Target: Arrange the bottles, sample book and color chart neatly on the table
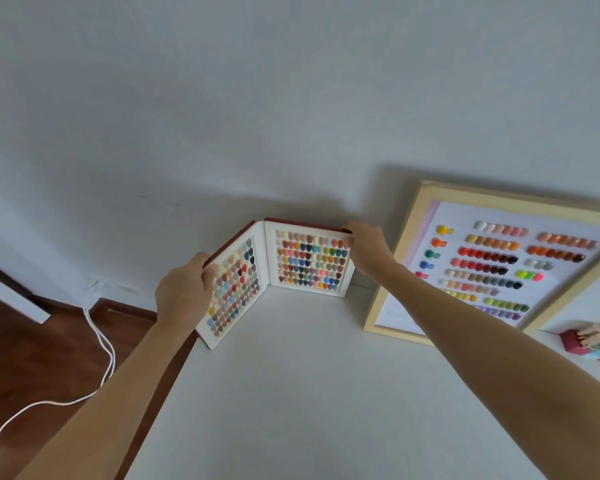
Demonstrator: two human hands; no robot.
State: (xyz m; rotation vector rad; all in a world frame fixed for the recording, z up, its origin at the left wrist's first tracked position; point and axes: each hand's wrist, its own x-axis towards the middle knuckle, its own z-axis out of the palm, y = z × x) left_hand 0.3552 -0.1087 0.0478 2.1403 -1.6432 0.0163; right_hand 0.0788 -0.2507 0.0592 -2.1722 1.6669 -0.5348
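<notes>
The sample book (291,268) stands upright and open in a V at the table's far left corner, against the wall. Its white pages carry rows of coloured nail swatches, and its cover is dark red. My left hand (182,292) grips the outer edge of the left page. My right hand (368,249) holds the top right corner of the right page. The wood-framed color chart (492,268) leans against the wall to the right of the book. Several small bottles (594,341) in red and blue packaging show at the right edge, partly cut off.
The white table (326,393) runs from the wall toward me. Its left edge drops to a dark wooden floor (32,358), where a white cable (97,344) trails. A white wall (257,116) rises directly behind the book and chart.
</notes>
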